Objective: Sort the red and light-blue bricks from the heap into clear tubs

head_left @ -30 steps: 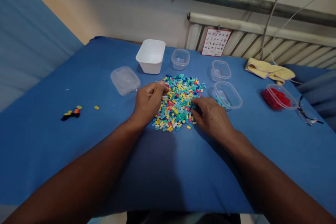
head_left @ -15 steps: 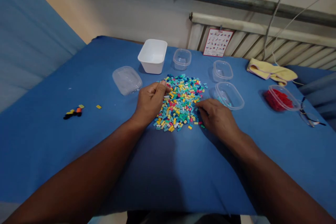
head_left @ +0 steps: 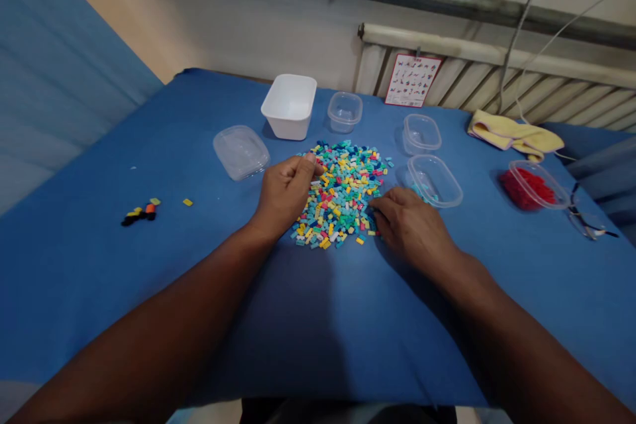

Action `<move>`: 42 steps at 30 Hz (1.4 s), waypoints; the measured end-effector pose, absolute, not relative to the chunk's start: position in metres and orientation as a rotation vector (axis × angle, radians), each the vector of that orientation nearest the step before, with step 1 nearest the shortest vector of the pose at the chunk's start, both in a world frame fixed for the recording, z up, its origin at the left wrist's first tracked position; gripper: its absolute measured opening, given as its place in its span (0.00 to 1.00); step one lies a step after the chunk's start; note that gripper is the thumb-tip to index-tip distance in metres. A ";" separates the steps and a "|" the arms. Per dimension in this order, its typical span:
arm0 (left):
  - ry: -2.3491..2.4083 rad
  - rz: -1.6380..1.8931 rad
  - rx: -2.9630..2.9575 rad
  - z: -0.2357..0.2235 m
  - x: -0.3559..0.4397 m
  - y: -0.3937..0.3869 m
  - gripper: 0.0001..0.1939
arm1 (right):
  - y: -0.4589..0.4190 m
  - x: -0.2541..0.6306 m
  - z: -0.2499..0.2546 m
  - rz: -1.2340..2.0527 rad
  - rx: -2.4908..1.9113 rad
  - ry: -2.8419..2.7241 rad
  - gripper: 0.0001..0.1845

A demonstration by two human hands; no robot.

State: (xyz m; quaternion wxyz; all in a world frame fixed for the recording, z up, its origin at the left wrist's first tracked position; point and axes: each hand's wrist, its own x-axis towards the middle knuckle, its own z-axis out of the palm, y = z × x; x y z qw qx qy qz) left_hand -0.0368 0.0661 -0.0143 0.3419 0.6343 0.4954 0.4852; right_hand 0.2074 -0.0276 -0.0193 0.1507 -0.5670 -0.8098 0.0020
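A heap of small toy building bricks in blue, teal, yellow, red and white is spread over the blue cloth. At the heap's left side, my left hand is closed with thumb and forefinger together; whatever it may hold is too small to make out. My right hand reaches down to the right edge of the heap, its fingertips pinched among the bricks. What lies between those fingertips is hidden. Just beyond the right hand, a clear plastic tub has a few teal bricks in it.
Behind the heap stand a white tub and clear tubs. A clear lid lies left. Farther right are a tub of red pieces, eyeglasses and a yellow cloth. Black, yellow and orange pieces lie far left.
My right hand has shifted slightly down and left at the heap's edge, covering a green brick there. My left hand stays in place.
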 end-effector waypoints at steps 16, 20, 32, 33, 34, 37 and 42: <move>1.275 1.244 1.621 -0.013 -0.037 0.066 0.19 | -0.034 0.211 -0.020 0.079 -1.510 -2.302 0.08; 1.261 1.256 1.614 -0.016 -0.037 0.067 0.20 | -0.036 0.223 -0.008 -0.077 -1.421 -2.168 0.11; 1.288 1.241 1.606 -0.013 -0.037 0.066 0.19 | -0.028 0.294 -0.008 -0.388 -1.671 -1.796 0.13; 1.284 1.245 1.604 -0.014 -0.037 0.066 0.19 | -0.029 0.289 -0.008 -0.401 -1.652 -1.802 0.12; 1.278 1.248 1.604 -0.014 -0.037 0.066 0.19 | -0.030 0.283 -0.007 -0.409 -1.628 -1.807 0.11; 1.265 1.252 1.616 -0.015 -0.038 0.066 0.19 | -0.031 0.254 -0.007 -0.348 -1.537 -1.886 0.10; 1.287 1.240 1.615 -0.012 -0.038 0.065 0.19 | -0.019 0.217 -0.018 -0.213 -1.444 -2.180 0.11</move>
